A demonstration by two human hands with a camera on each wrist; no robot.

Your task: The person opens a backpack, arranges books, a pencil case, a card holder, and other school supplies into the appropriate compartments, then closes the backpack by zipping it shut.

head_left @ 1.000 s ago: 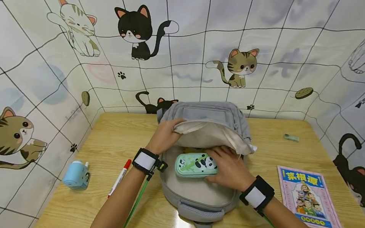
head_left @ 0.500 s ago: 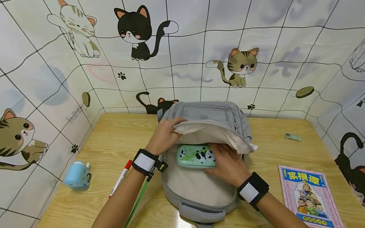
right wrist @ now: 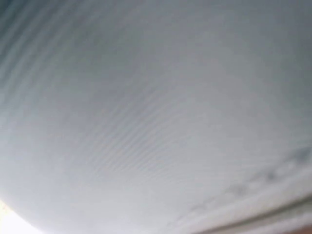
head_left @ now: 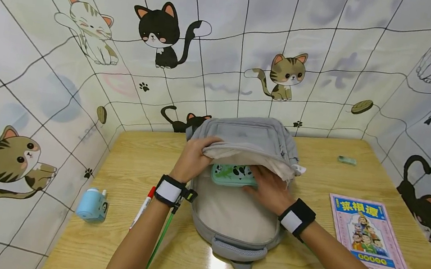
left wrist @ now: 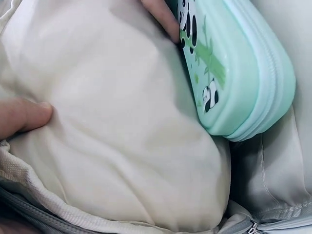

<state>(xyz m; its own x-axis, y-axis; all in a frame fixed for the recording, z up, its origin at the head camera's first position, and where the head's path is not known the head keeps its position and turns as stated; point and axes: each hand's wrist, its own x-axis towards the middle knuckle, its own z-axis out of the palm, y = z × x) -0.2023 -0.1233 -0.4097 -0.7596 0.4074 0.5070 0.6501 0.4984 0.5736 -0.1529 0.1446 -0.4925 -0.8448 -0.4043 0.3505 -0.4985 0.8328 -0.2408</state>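
Note:
A grey backpack [head_left: 238, 251] lies on the table with its main compartment unzipped. My left hand [head_left: 191, 161] grips the edge of the lifted flap [head_left: 229, 154], thumb on the pale lining in the left wrist view. Inside, my right hand [head_left: 271, 192] holds the right end of a mint-green pencil case [head_left: 230, 181] printed with pandas. The case's upper part is under the flap, as are some fingertips. In the left wrist view the zipped pencil case [left wrist: 253, 63] lies beside the lining, a finger on its printed face. Blurred grey fabric [right wrist: 146, 107] fills the right wrist view.
On the wooden table [head_left: 143, 152], a blue pencil sharpener [head_left: 90, 206] and a red-capped marker [head_left: 143, 207] lie left of the backpack. A pink-and-blue booklet [head_left: 371, 239] lies to the right, a small greenish block [head_left: 347, 160] behind it. A cat-print sheet [head_left: 228, 40] hangs behind.
My right hand has moved the pencil case deeper into the backpack, toward the back and under the flap. The left hand keeps holding the flap, which has sunk slightly.

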